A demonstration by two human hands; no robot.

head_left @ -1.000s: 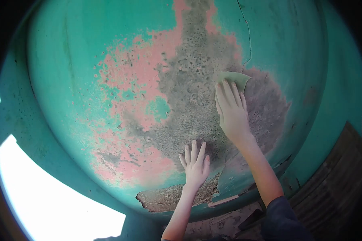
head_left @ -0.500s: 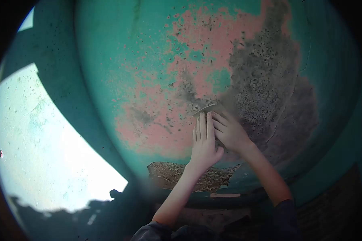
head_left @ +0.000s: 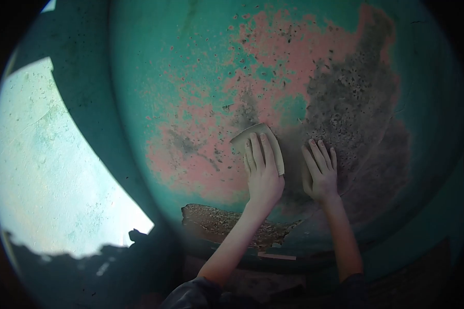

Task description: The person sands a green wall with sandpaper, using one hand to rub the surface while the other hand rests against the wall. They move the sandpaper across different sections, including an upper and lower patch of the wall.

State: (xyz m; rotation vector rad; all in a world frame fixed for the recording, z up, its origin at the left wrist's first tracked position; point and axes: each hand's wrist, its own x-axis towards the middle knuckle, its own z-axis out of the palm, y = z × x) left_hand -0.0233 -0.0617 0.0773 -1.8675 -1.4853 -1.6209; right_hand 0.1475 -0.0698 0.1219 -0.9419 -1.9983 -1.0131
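A teal painted wall [head_left: 154,62] fills the view, with a large worn area of pink undercoat [head_left: 273,56] and grey bare plaster [head_left: 355,98]. My left hand [head_left: 263,172] lies flat on the wall and presses a sheet of sandpaper [head_left: 260,141] against the pink area. The sheet sticks out above and to the right of its fingers. My right hand [head_left: 320,172] rests flat on the grey patch just to the right, fingers spread, holding nothing.
Below the hands a strip of plaster has broken away, leaving a rough brown gap [head_left: 227,226]. A brightly sunlit stretch of wall [head_left: 46,170] lies at the left. Dark shadow covers the bottom of the view.
The sandpaper has passed from my right hand to my left hand. The right hand came off the sheet and now rests flat to the right. The view swung left.
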